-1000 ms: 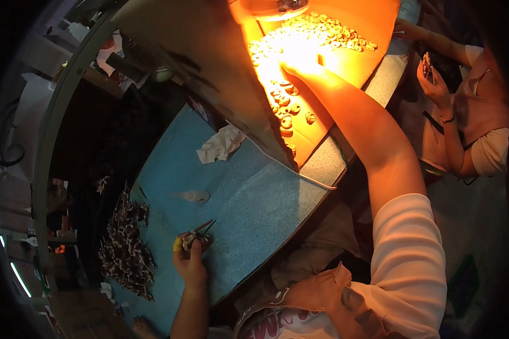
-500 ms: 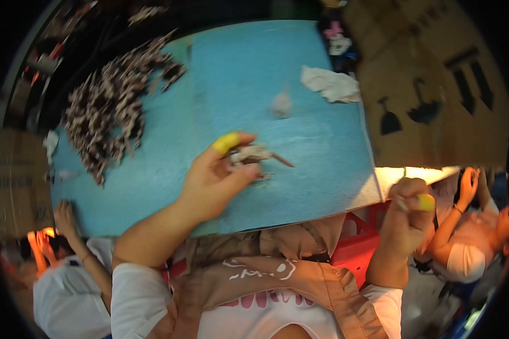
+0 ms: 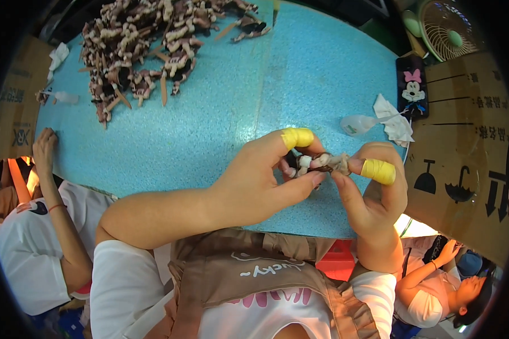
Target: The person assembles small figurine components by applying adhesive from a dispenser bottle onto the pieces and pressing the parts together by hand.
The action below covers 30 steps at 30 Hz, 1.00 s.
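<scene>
Over the near part of the blue tabletop (image 3: 209, 130), a small brown-and-cream figurine (image 3: 338, 164) is held between my two hands. My left hand (image 3: 260, 175) is closed on its left part with thumb and forefinger; yellow tape wraps that forefinger. Pinched at the cream right end is my right hand (image 3: 382, 195), also with yellow tape on a finger. My fingers hide part of the figurine. Many similar figurines lie in a pile (image 3: 147, 45) at the far left, with flat brown sticks among them.
A clear squeeze bottle (image 3: 359, 123) lies near crumpled white tissue (image 3: 391, 116) and a dark cartoon-decorated case (image 3: 413, 85). Cardboard boxes (image 3: 464, 147) flank both table ends. A fan (image 3: 449, 34) stands far right. A co-worker's hand (image 3: 44, 150) rests at the left edge; another person (image 3: 430, 282) sits right.
My right hand has come in from beyond the table's right edge to the figurine in my left hand. The view has shifted, and the left hand now appears farther right.
</scene>
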Available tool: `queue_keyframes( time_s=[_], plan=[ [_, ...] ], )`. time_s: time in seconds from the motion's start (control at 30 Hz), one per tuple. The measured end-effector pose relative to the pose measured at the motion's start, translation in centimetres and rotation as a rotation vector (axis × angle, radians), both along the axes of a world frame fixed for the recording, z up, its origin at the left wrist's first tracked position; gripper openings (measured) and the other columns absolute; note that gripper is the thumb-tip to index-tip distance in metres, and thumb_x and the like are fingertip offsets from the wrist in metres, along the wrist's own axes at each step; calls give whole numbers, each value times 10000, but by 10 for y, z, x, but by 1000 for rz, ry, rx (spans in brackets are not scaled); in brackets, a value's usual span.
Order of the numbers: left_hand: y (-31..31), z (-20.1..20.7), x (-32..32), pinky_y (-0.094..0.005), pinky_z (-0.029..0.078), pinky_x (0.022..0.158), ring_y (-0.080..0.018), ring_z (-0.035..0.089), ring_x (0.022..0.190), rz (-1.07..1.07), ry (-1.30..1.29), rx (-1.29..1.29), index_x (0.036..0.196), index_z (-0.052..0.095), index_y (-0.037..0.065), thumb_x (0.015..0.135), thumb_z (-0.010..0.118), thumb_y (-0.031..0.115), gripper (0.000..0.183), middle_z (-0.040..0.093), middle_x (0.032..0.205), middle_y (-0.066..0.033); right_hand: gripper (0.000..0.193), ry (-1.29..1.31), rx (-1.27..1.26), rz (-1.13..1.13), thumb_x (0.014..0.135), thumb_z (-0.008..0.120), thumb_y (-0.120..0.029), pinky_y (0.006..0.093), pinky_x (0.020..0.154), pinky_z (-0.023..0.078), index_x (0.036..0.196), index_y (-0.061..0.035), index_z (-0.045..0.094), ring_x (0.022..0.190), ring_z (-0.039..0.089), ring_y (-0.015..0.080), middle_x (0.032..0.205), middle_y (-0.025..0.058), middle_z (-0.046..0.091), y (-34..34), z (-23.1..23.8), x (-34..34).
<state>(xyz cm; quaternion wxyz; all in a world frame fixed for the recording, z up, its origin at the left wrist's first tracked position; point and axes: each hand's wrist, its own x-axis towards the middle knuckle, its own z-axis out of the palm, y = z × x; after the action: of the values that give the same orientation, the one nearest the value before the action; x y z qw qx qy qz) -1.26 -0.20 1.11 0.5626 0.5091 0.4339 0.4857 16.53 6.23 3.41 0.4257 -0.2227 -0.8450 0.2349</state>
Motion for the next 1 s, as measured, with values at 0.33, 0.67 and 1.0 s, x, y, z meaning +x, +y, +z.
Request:
queue_keyframes(
  time_s=[0.33, 0.67, 1.0],
  plan=[
    [8, -1, 3, -196, 391, 689, -63, 509, 800, -14, 190, 69, 1058, 510, 21, 785, 638, 33, 302, 567, 906, -12, 315, -77, -25, -54, 596, 752, 0, 307, 578, 413, 849, -54, 572, 678, 539, 229, 776, 76, 559, 4, -2, 11],
    [5, -6, 8, -225, 421, 731, -98, 524, 846, 20, 68, 11, 1061, 495, 1, 788, 613, -5, 298, 552, 938, -45, 283, -116, 29, -27, 593, 767, -28, 302, 588, 408, 810, -81, 594, 694, 530, 214, 802, 63, 543, 7, 4, 12],
    [3, -9, 2, -275, 428, 770, -181, 521, 952, -81, 22, 143, 1085, 462, 25, 775, 562, -41, 332, 489, 1095, -161, 371, -91, 149, 32, 563, 803, -90, 309, 569, 394, 841, -126, 559, 683, 535, 206, 843, 38, 540, -2, -1, 15]
  ],
)
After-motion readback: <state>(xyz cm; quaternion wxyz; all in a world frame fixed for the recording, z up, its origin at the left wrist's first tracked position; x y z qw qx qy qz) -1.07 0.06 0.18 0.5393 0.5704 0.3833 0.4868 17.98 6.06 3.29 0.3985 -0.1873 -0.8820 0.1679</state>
